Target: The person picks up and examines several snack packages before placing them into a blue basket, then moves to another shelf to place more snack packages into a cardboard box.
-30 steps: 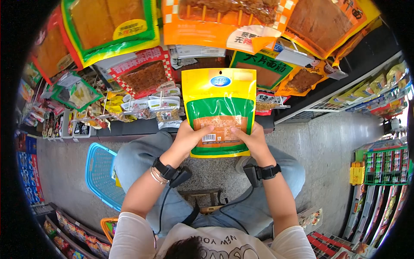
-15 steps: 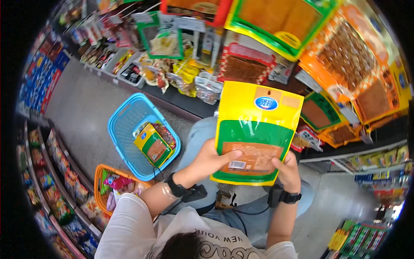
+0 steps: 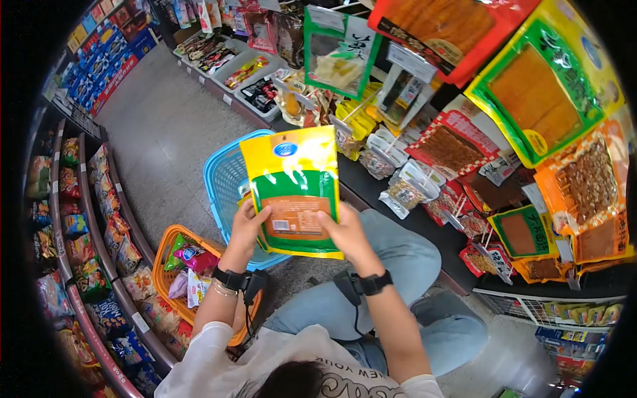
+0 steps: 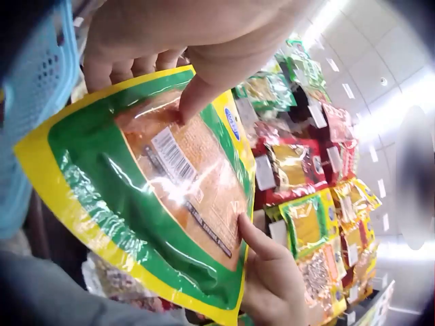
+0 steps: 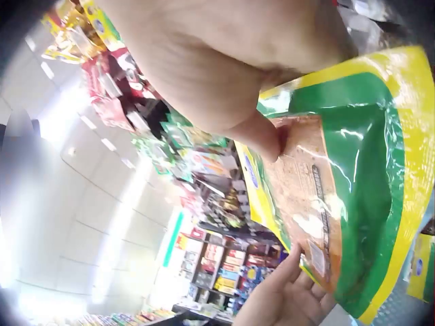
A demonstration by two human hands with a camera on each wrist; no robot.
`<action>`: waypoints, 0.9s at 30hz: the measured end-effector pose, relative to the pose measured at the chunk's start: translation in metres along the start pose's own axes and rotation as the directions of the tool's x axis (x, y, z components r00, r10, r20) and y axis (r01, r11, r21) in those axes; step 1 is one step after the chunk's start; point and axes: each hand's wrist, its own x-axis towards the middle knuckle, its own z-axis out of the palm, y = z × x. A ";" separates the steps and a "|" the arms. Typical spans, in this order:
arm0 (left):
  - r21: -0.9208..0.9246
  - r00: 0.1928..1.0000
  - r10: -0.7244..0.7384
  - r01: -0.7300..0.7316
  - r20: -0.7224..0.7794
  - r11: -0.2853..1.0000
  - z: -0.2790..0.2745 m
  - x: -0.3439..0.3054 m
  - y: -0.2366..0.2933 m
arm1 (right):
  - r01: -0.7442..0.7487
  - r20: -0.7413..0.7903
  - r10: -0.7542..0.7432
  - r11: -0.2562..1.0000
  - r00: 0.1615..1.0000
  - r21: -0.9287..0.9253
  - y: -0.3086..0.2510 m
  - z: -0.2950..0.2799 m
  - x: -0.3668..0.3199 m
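Observation:
Both hands hold a yellow and green snack packet (image 3: 292, 189) by its sides, its barcode face toward the head camera. The left hand (image 3: 245, 232) grips the packet's left edge, thumb on the front and fingers behind. On the other edge, the right hand (image 3: 350, 237) pinches with its thumb on the front. In the left wrist view the packet (image 4: 197, 156) lies between the left hand (image 4: 177, 41) and the right hand (image 4: 272, 278). The right wrist view shows the packet (image 5: 340, 156) with the right thumb pressed on it. Behind it is a blue basket (image 3: 225, 159), partly hidden.
An orange basket (image 3: 174, 240) with several small snack packs stands at the lower left. Hanging packets (image 3: 544, 99) and trays (image 3: 255, 73) line the shelf ahead and to the right. Another snack shelf (image 3: 99, 265) runs along the left. Bent legs (image 3: 391, 259) are below the shelf.
The head view has swung left toward the baskets. The packet, held in both hands throughout, has come over the blue basket, covering part of it.

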 end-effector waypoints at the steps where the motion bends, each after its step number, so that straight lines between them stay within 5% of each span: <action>1: 0.000 0.998 -0.040 0.040 -0.038 0.999 -0.016 0.006 -0.011 | -0.050 0.012 0.050 0.998 0.999 0.031 0.017 0.014 0.009; 6: -0.068 0.941 -0.273 0.265 -0.201 0.962 -0.068 0.016 -0.043 | -0.268 0.104 0.251 0.935 0.963 0.233 0.065 0.059 0.023; 11: -0.132 0.895 -0.335 0.309 -0.295 0.942 -0.104 0.039 -0.086 | -0.355 0.191 0.311 0.893 0.931 0.276 0.106 0.078 0.039; 14: -0.110 0.872 -0.304 0.284 -0.383 0.953 -0.116 0.058 -0.109 | -0.247 0.108 0.238 0.966 0.965 0.080 0.158 0.102 0.047; 23: -0.145 0.760 -0.471 0.458 -0.447 0.877 -0.148 0.102 -0.200 | -0.385 0.156 0.373 0.921 0.915 0.058 0.132 0.105 0.068; 27: -0.107 0.589 -0.589 0.651 -0.554 0.752 -0.148 0.108 -0.208 | -0.392 0.162 0.398 0.917 0.903 -0.069 0.146 0.114 0.068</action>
